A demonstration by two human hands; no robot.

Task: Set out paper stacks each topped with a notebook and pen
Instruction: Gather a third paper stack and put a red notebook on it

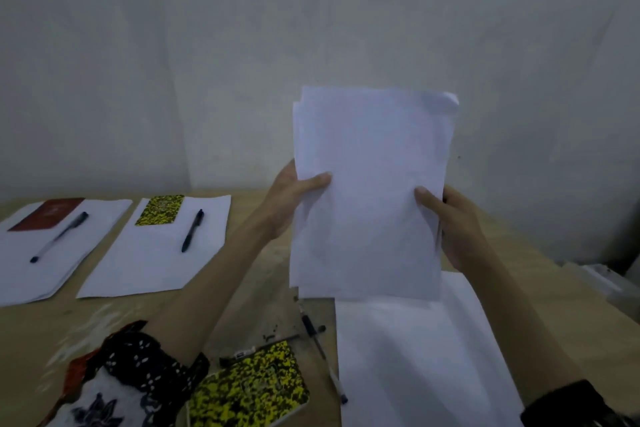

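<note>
Left hand (291, 198): grips the left edge of the held sheaf of paper (370, 191), thumb across the front, fingers hidden behind.
Right hand (453, 222): grips the right edge of the same sheaf, thumb on the front, fingers curled behind.
Held sheaf of paper: upright in the air above the wooden table (138, 319), between both hands; sheets slightly uneven, top right corner curled; bottom edge just over the far end of the big paper pile (422, 357).
Big paper pile: flat on the table, directly below the sheaf, toward the near right.
Loose pens: one black pen (313, 326) just left of the big pile, below the sheaf's bottom left corner; a second pen (258, 350) lying crosswise farther left.
Spare yellow-and-black notebook (252, 388): near edge of the table, left of and below the sheaf, touching the crosswise pen.
Finished stack, nearer: paper stack (156, 260) left of the sheaf, with a yellow patterned notebook (160, 210) at its far corner and a dark pen (192, 230) beside that.
Finished stack, farther: paper stack (41, 270) at the far left, well apart from the sheaf, bearing a red notebook (46, 214) and a pen (59, 237).
Sleeves: patterned dark sleeve (138, 367) on the left arm, dark cuff (571, 406) on the right.
</note>
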